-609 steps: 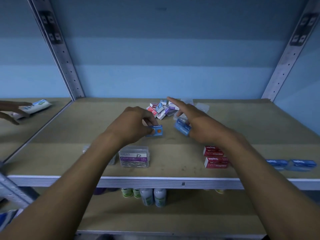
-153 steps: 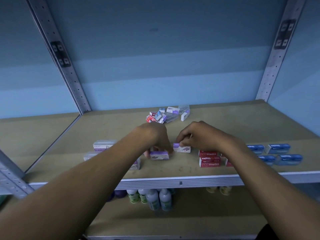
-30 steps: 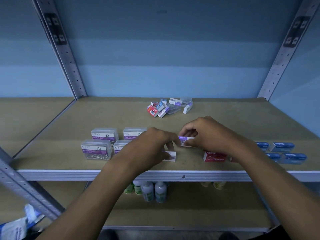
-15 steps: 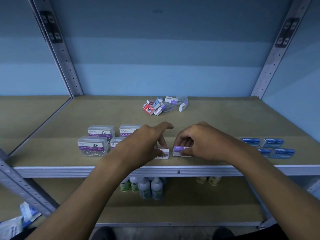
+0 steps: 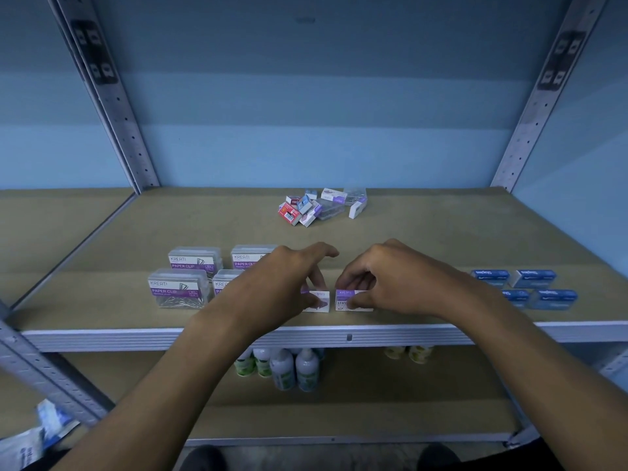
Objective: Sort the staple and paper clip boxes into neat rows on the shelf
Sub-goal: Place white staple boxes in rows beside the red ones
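Observation:
Two small purple-and-white staple boxes stand side by side near the shelf's front edge. My left hand (image 5: 289,283) pinches the left staple box (image 5: 319,301) and my right hand (image 5: 390,280) pinches the right staple box (image 5: 345,298). Several clear paper clip boxes (image 5: 178,292) with purple labels stand in two rows at the left. Blue staple boxes (image 5: 533,288) lie in two rows at the right. My right forearm hides the red staple boxes. A loose pile of mixed small boxes (image 5: 319,205) lies at the back middle.
The wooden shelf board (image 5: 424,232) has a grey metal front rail (image 5: 373,336) and perforated uprights (image 5: 112,107) at the back corners. White bottles (image 5: 292,367) stand on the lower shelf. A blue-and-white packet (image 5: 30,440) lies at the bottom left.
In the last second my right hand brought its purple staple box forward and set it down beside the one under my left hand. Both hands now rest on the pair.

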